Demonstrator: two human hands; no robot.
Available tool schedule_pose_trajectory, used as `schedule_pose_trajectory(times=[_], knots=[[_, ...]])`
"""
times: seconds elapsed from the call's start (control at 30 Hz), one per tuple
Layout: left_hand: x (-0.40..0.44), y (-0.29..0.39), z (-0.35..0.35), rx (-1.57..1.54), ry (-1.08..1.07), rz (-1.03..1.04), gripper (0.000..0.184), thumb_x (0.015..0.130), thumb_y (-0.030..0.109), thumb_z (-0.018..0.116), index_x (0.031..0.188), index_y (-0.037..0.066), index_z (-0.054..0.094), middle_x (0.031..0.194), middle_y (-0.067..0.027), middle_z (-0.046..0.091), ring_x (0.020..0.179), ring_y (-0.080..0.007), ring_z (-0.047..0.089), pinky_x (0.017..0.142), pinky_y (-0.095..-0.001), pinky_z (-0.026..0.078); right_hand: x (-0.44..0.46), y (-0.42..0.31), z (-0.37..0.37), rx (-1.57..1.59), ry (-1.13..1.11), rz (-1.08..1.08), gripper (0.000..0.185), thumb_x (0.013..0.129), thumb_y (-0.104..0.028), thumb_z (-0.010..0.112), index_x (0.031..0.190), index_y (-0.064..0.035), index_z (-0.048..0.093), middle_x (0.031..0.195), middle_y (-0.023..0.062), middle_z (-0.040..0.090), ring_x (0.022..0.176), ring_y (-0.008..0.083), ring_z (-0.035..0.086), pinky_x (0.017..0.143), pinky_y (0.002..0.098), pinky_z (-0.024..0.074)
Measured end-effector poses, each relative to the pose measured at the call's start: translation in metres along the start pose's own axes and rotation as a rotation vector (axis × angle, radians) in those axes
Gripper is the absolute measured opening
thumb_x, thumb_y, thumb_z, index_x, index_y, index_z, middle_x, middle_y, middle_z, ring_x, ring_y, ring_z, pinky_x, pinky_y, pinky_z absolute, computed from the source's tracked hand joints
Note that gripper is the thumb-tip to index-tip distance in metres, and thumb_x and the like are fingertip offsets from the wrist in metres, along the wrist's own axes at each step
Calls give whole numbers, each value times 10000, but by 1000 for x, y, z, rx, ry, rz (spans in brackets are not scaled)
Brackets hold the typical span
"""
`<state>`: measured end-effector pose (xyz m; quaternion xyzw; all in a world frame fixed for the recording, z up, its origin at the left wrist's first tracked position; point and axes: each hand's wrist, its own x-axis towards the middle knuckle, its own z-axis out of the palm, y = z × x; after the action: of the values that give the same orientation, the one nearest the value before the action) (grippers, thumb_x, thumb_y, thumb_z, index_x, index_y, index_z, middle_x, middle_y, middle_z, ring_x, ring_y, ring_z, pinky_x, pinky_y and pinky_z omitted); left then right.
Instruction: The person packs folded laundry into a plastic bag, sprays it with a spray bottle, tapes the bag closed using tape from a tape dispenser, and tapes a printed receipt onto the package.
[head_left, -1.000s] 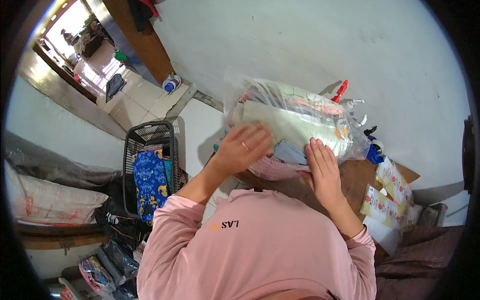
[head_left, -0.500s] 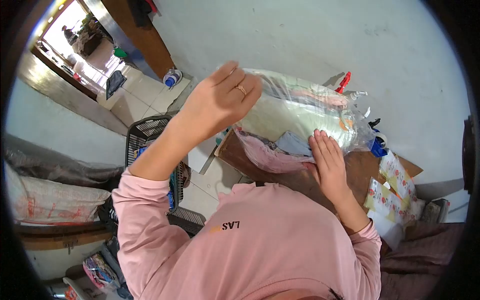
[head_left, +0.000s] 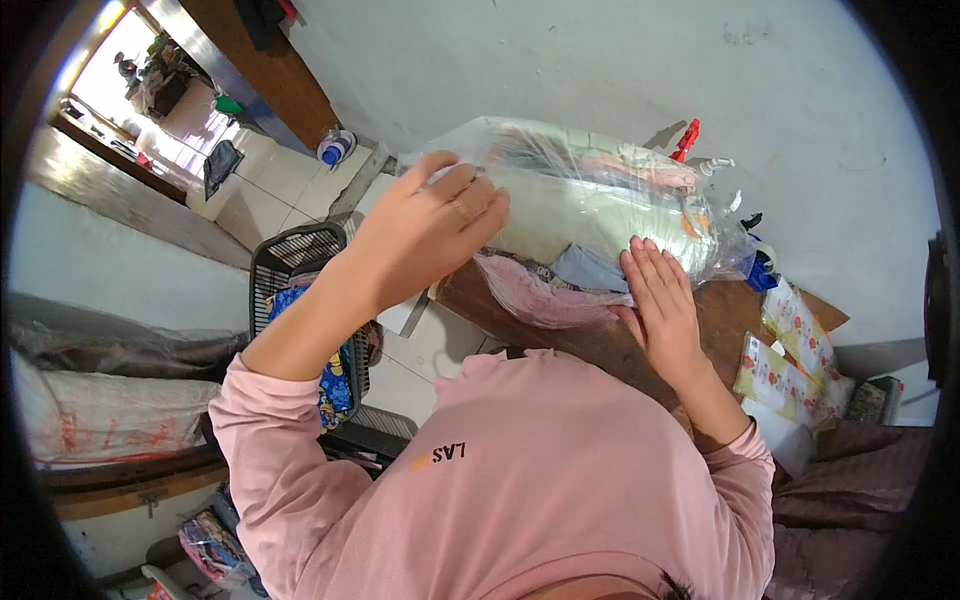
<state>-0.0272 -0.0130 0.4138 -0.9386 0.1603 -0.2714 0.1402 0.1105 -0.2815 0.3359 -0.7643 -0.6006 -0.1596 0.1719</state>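
Note:
A clear plastic bag with folded pale green cloth inside lies on a brown wooden surface against the wall. My left hand is closed at the bag's left end, fingers curled on the plastic film, which spreads past the knuckles. Flat on the bag's near right side rests my right hand, its fingers stretched out. Its thumb lies by the edge of a pink cloth. A light blue cloth sits between the pink one and the bag.
Left of the surface, a black basket holds blue patterned cloth. A red clip-like item is behind the bag. Floral-patterned packets and a blue tape dispenser stand on the right. A doorway opens at upper left.
My left hand has moved slightly left and down, and the plastic film now stretches farther left around it. My right hand stays on the bag with little movement.

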Motion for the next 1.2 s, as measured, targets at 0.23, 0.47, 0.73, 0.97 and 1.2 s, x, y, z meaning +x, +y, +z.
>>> schedule_pose_trajectory(times=[0.23, 0.47, 0.73, 0.97, 1.2], knots=[[6, 3, 9, 96, -182, 220, 217, 686, 99, 591, 897, 82, 544, 774, -11, 520, 804, -172, 556, 865, -299, 437, -1, 1, 0, -3, 0, 11, 667, 670, -141, 727, 1268, 12, 475, 1347, 163, 452, 1249, 298, 435, 1023, 435, 349], [-22, 19, 34, 7, -204, 148, 545, 689, 100, 586, 1226, 40, 518, 812, -16, 511, 815, -170, 547, 876, -298, 432, -1, 4, 1, 6, 8, 5, 661, 669, -169, 723, 1261, 6, 486, 1353, 154, 448, 1242, 284, 443, 1020, 427, 348], [9, 39, 31, -343, -168, 2, 446, 686, 106, 597, 1110, -22, 547, 1026, -103, 544, 926, -250, 567, 843, -349, 472, 0, 7, 0, 12, -6, 7, 661, 666, -178, 730, 1255, 4, 495, 1354, 147, 448, 1238, 277, 448, 1016, 421, 350], [24, 59, 45, -201, -24, -4, 336, 725, 79, 574, 1037, -40, 532, 1062, -150, 542, 979, -293, 579, 818, -357, 494, 0, 7, 0, 9, 12, -5, 645, 665, -190, 730, 1241, 1, 513, 1346, 143, 457, 1230, 273, 455, 1010, 417, 358], [8, 85, 69, -381, 109, -245, 442, 775, 176, 596, 1141, -57, 516, 1215, -193, 508, 1118, -325, 523, 915, -394, 450, -2, 8, 0, 21, 38, 2, 625, 659, -184, 720, 1225, -3, 527, 1326, 132, 476, 1230, 266, 456, 1008, 415, 361]])
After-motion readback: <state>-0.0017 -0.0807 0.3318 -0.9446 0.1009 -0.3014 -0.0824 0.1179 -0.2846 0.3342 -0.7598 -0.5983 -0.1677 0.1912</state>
